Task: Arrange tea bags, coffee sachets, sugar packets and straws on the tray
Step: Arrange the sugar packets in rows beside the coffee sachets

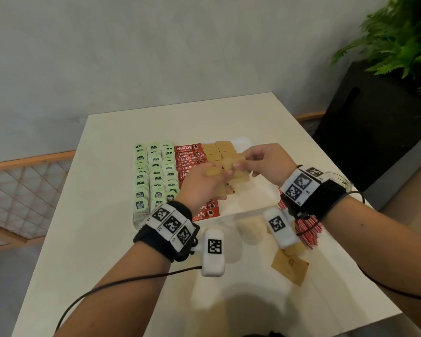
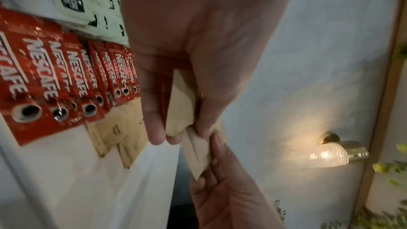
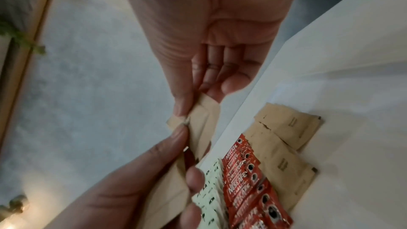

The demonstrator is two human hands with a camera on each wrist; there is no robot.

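My left hand (image 1: 204,183) grips a small stack of brown sugar packets (image 1: 231,172) above the white tray (image 1: 249,199). My right hand (image 1: 253,159) pinches the top packet (image 2: 198,152) of that stack between thumb and forefinger (image 3: 182,107). On the tray lie three columns of green tea bags (image 1: 153,173), a row of red coffee sachets (image 1: 187,158) and, at the back, overlapping brown sugar packets (image 1: 216,149). The left wrist view shows my left hand (image 2: 174,104) round the stack (image 2: 180,105).
Loose brown packets (image 1: 289,266) lie on the white table near its front right. A pile of red-and-white striped straws (image 1: 308,229) sits right of the tray, partly under my right wrist. A black planter (image 1: 365,122) with a fern stands beyond the table's right edge.
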